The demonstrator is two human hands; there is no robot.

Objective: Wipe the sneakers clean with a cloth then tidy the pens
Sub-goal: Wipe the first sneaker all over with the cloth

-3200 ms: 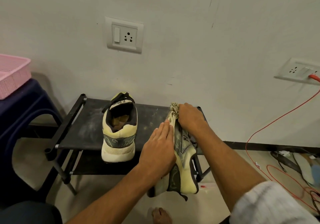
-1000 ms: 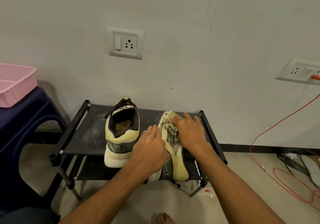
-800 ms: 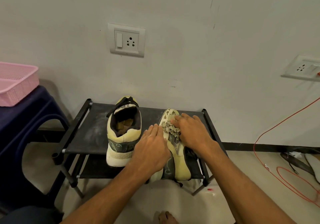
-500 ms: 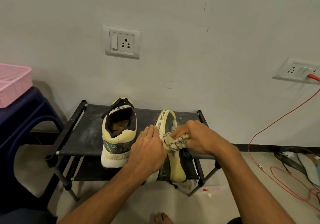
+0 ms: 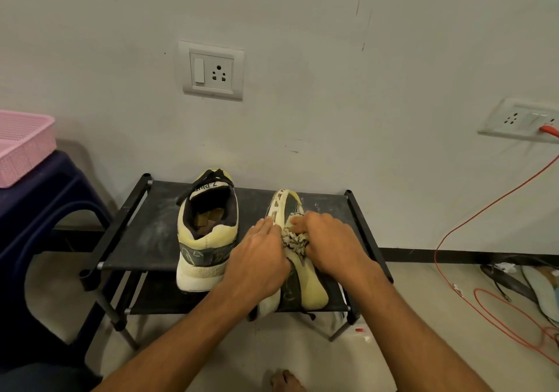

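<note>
Left hand: the left hand (image 5: 260, 258) is laid flat at the centre of the frame, fingers straight and close together, pressed against the sole side of the tipped sneaker (image 5: 307, 284). Nothing is gripped.
Right hand: the right hand (image 5: 329, 243) is curled over, and the bunched cloth (image 5: 295, 242) is clutched under its fingers and held against the upper of the same shoe. The forearm enters from the lower right.
Cloth: a crumpled, pale fabric with a dark mottled print, lodged between the two hands.
Tipped sneaker: laid on its side, toe towards the wall, heel projecting past the front edge of the top shelf. A cream-yellow upper, a grey side panel and a pale ribbed sole are noted.
Upright sneaker: the upright sneaker (image 5: 205, 240) stands on its sole just left of the left hand, heel towards the camera. It has the same colours, a dark lining and a printed tongue label.
Rack: the black shoe rack (image 5: 145, 240) has two tiers and tubular posts. Its top surface is matt and smeared with pale dust.
Room: a plain scuffed wall carries a switch socket (image 5: 211, 71) at upper centre and a second socket (image 5: 520, 119) at the right edge, from which a red cable (image 5: 484, 210) trails to the floor.
Left edge: a pink mesh basket (image 5: 21, 146) rests on a dark blue stool (image 5: 45, 198).
</note>
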